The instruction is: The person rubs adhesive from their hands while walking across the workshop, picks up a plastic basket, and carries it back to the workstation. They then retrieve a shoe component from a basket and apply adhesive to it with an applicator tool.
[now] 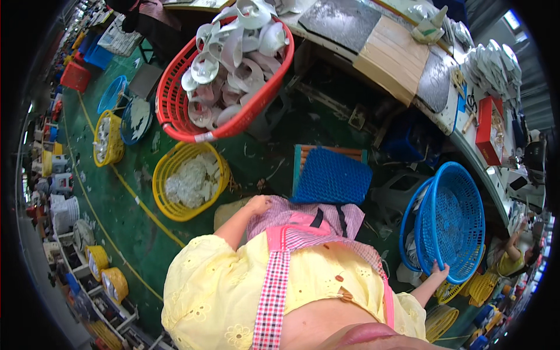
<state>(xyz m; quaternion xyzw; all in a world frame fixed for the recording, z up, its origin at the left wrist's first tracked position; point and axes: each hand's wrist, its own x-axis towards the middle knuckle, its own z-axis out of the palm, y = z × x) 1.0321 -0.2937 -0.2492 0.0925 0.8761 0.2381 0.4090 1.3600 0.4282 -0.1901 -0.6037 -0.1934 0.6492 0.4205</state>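
My right hand (438,272) grips the lower rim of a blue plastic basket (461,204), which stands tilted on its side at my right. Only a few scraps show in its perforated inside. Behind it, a second blue basket (406,233) holds pale pieces. At my lap, my left hand (260,205) is closed at the edge of my pink checked apron (280,216), seemingly holding its cloth. Some of its fingers are hidden. A yellow basket (219,195) of clear and white scraps stands on the floor near my left hand.
A red basket (201,137) heaped with white cup-like moulded pieces stands ahead at left. The workbench (478,151) curves along the right, carrying cardboard (391,58), a red box (491,131) and stacked white pieces (493,70). A stool with a blue textured cover (332,175) stands before me.
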